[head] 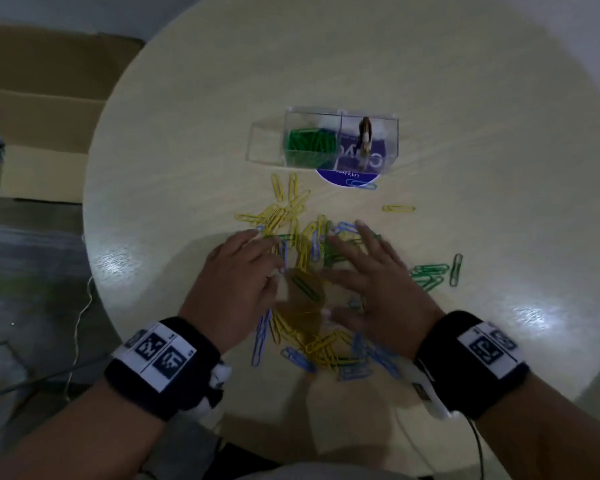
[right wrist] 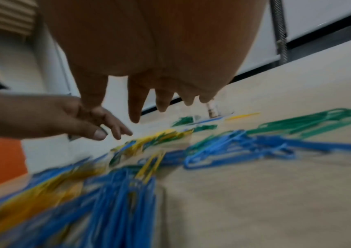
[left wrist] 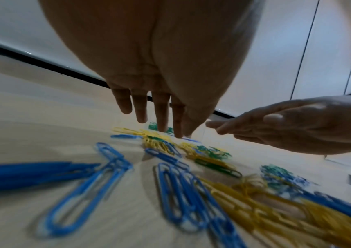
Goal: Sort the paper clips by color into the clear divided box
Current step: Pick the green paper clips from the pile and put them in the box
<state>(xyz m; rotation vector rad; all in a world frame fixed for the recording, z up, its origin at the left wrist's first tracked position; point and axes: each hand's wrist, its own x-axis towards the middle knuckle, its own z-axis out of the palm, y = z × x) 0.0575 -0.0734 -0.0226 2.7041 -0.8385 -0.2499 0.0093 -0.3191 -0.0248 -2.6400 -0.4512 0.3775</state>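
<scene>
Round and pale, our table (head: 465, 98) sits in dim light, with a cardboard box (head: 45, 133) on the floor off to our left. We keep the clear divided box (head: 340, 140) at the far side of the scatter, close enough to reach without leaning. Its left compartment already holds a heap of green clips (head: 310, 143), while the right one holds none that we can make out; a small brownish object stands in it, too blurred to name. A purple round card (head: 347, 177) lies partly under the box, with one blue clip on it.

Between the box and us lies the mixed pile (head: 312, 254) of yellow, blue and green clips. A yellow group (head: 284, 206) has been drawn out toward the box, a green cluster (head: 430, 275) lies off to our right, and the blue clips (head: 374, 358) lie mostly nearest us. We judge that these loose groups make scooping one color at a time easier.

Our left hand (head: 239, 289) hovers low over the pile, fingers extended and slightly spread, holding nothing; the tips reach the clips in the left wrist view. Our right hand (head: 371, 289) is flat above the pile, fingers splayed apart and also holding nothing. Both seem poised to rake and separate the tangle, since the clips overlap and hook one another. Most of the sorting remains.
</scene>
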